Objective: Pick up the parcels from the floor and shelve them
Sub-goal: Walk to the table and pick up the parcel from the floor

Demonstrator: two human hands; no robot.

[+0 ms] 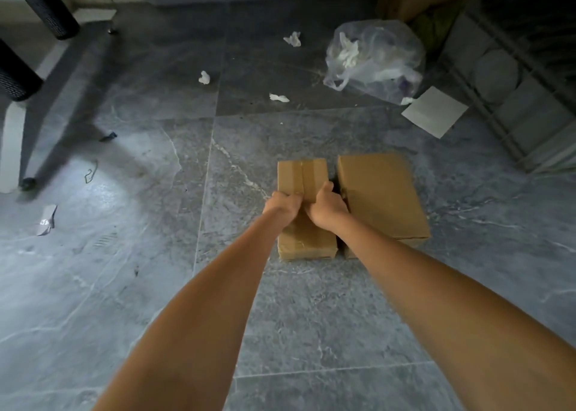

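Note:
Two brown cardboard parcels lie side by side on the grey tiled floor. The narrow taped parcel [304,177] is on the left and the wider parcel [381,192] sits just to its right. My left hand [283,206] grips the narrow parcel's left edge. My right hand [327,206] grips its right edge, with the thumb on top and fingers in the gap between the two parcels. The parcel's middle is hidden under my hands. A wire shelf rack [511,83] stands at the right.
A clear plastic bag [374,58] of rubbish lies beyond the parcels, with a white sheet [434,111] beside it. Several crumpled paper scraps [204,77] dot the floor. A chair base with black legs [46,8] and a caster [28,183] stands at the left.

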